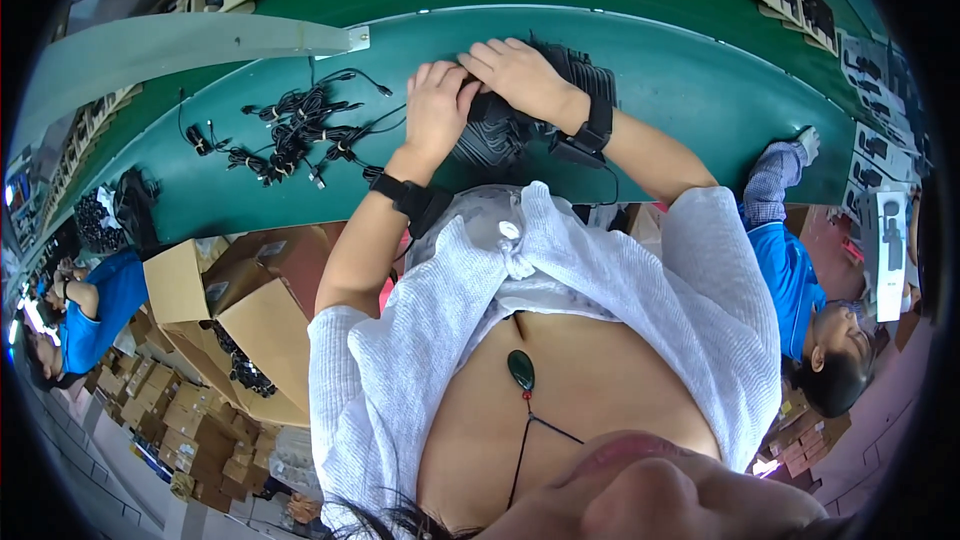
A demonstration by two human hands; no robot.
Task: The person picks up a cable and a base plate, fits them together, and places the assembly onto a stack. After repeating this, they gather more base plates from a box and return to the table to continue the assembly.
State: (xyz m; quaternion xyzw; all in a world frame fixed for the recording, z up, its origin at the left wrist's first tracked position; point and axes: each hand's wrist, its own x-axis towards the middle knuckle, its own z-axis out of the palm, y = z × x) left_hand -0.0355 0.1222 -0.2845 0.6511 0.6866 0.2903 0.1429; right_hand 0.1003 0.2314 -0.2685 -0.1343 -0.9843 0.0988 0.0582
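**Two hands on a black ribbed object at the green tabletop**

Both hands meet over one black ribbed object [510, 130], which lies on the green tabletop [690, 90] close to the person's body. It looks like a stack or bundle of dark ridged parts, but what it is exactly cannot be told from this view.

The left hand [437, 105] lies with its palm down on the left part of the object. Its fingers are curled and close together, and they press on the top edge. The right hand [520, 75] crosses over from the right side and covers the upper part of the same object, with the fingers bent down around it. The two hands touch each other at the fingertips. Both seem to grip the object, though the fingertips are partly hidden.

On each wrist there is a black wrist strap [597, 125] with a small box on it.

To the left of the hands, on the same tabletop, lies a loose group of bundled black cables [300, 125], each one tied in a small coil. They are near the left hand but do not touch it.

Below the edge of the tabletop, on the left, stand open cardboard boxes [255, 315]. Another person in a blue shirt [795, 280] sits at the right side, with one hand on the tabletop.
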